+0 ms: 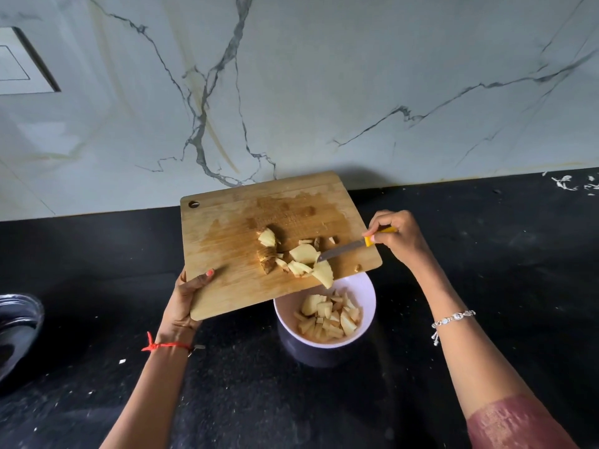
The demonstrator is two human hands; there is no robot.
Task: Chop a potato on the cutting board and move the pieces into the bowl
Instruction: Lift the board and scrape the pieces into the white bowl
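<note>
My left hand (187, 298) grips the near left corner of the wooden cutting board (227, 234), which is lifted and tilted over the white bowl (285, 311). Pale potato pieces (304, 254) lie near the board's lower edge, one slice (325, 274) hanging over the rim above the bowl. My right hand (395, 236) holds a yellow-handled knife (343, 249), whose blade tip touches the pieces. More cut potato (327, 315) fills the bottom of the bowl. The bowl's far rim is hidden by the board.
The black stone counter (486, 254) spreads all around, with small white scraps (570, 183) at the far right. A dark round vessel (16, 328) sits at the left edge. A marble wall (291, 92) rises right behind the board.
</note>
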